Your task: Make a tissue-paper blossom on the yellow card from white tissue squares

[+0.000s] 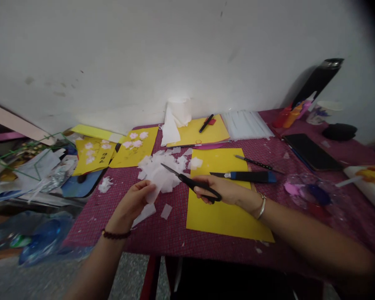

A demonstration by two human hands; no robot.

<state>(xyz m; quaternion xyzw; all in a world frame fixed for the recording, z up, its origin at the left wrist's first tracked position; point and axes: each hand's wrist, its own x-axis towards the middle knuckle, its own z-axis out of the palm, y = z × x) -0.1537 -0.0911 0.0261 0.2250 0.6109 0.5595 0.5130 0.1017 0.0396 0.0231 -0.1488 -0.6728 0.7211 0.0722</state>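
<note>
White paper (155, 188) is pinched in left grip (136, 199), centre-frame, left of scissors (187, 180). Right grip (221, 189) holds those, blades aimed upper left.

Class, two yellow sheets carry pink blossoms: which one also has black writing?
The left blossom sheet, farther from the left hand, has black writing at its lower right; the right blossom sheet shows none.

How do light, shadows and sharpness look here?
Head view: wall brightest just around the tissue roll; head view: shadow beside the tilted black bottle; head view: upper right corner falls to black; head view: scissors fairly crisp, right forearm blurred toward the edge.
</note>
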